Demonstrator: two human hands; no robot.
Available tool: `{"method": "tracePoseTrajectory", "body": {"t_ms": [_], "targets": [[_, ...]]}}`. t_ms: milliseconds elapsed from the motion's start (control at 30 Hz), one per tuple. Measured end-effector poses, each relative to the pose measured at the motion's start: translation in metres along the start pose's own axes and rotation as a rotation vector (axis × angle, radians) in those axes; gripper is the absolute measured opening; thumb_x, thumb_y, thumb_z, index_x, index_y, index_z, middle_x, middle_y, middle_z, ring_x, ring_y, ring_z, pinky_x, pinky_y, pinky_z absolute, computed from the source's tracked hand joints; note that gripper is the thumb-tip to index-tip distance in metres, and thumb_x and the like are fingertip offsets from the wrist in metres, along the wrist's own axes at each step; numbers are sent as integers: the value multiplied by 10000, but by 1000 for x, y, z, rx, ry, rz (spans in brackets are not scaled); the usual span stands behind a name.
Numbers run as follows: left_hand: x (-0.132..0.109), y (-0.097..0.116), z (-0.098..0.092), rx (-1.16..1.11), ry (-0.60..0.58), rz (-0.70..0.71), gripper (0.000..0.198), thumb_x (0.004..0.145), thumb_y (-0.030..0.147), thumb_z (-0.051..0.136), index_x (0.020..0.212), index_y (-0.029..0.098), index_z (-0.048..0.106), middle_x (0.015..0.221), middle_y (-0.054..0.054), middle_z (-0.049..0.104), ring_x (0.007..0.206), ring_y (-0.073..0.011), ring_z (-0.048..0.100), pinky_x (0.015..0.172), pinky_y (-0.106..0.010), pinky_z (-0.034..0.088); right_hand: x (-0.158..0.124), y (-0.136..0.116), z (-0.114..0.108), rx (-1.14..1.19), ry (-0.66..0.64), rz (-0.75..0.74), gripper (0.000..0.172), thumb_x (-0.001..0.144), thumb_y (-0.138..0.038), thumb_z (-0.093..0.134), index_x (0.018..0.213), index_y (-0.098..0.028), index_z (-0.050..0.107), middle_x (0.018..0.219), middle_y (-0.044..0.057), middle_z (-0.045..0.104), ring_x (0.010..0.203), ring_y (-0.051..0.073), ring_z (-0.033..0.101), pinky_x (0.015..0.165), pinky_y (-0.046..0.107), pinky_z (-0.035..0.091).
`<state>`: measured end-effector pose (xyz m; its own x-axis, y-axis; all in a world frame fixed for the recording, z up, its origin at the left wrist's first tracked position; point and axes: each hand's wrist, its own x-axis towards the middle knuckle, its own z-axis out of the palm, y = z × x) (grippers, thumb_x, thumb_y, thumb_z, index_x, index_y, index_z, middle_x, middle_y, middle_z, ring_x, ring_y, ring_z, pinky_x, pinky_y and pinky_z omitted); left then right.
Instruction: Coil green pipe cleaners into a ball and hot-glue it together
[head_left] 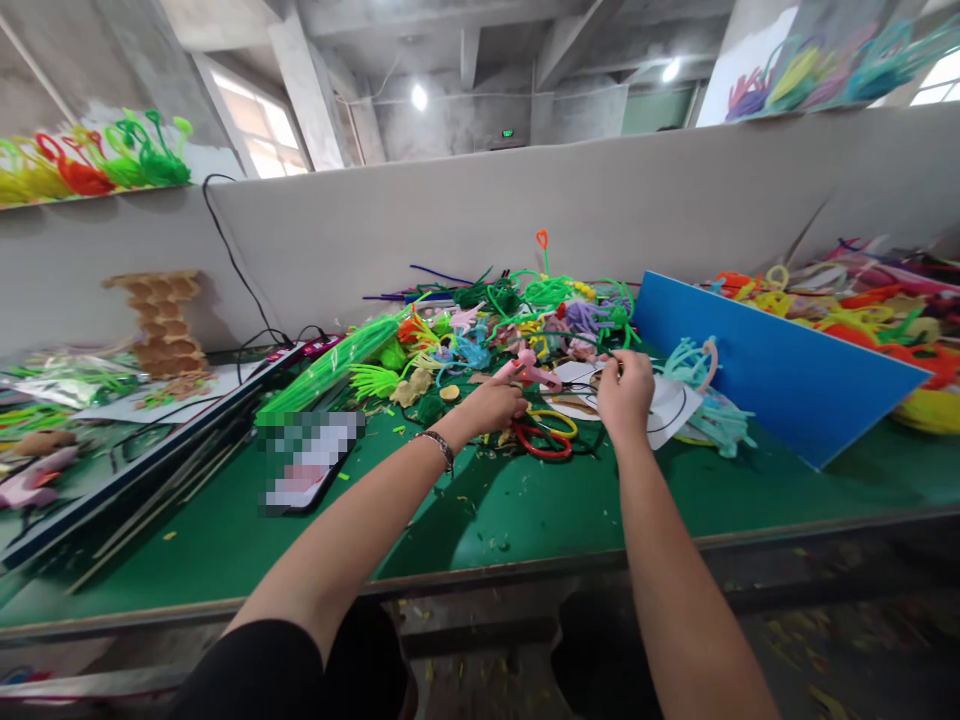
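My left hand [493,405], with a bracelet at the wrist, reaches over the pile with its fingers curled. Whatever lies under those fingers is hidden. Just beyond it is a pink glue gun [529,370]. My right hand [627,390] is raised a little, thumb and fingers pinched at the end of a thin dark green pipe cleaner [574,340]. White paper [667,408] lies beneath and beside that hand. Between the hands, red [544,447] and yellow [559,420] pipe cleaner loops rest on the green table [480,520].
A blue board [772,365] leans at right, with light-blue pipe cleaner pieces [720,420] before it. Bundled green pipe cleaners [337,365] and a phone [315,460] lie left. Mixed pipe cleaners [555,295] are heaped behind. A grey partition [450,210] closes the back.
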<state>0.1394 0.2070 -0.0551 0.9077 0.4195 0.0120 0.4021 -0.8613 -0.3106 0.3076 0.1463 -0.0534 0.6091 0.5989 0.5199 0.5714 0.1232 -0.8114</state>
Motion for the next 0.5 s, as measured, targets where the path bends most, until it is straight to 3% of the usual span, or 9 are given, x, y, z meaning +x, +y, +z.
{"method": "tracePoseTrajectory", "body": {"t_ms": [167,300,500], "targets": [[0,-1,-1,-14,-23,-37,194,735,165,563,926,174,595,1005,-71,603,1053,-217,518,796,-314,441,7,4,-4,202,37,90,108,731,-169,309,780,-203,399,602,-33,493,457,100,482,483,224,399],[-2,1,0,2,-23,-46,121,735,156,563,820,162,648,1058,-107,576,1109,-267,477,777,-333,437,7,2,-3,307,44,127,91,697,-157,334,734,-201,404,553,-55,472,407,72,443,436,189,365],[-9,-2,0,-18,9,-59,125,748,174,572,823,194,671,1204,-84,518,1216,-265,376,805,-319,409,4,0,1,364,20,148,78,660,-159,382,693,-194,443,516,-63,470,401,65,425,425,185,345]]}}
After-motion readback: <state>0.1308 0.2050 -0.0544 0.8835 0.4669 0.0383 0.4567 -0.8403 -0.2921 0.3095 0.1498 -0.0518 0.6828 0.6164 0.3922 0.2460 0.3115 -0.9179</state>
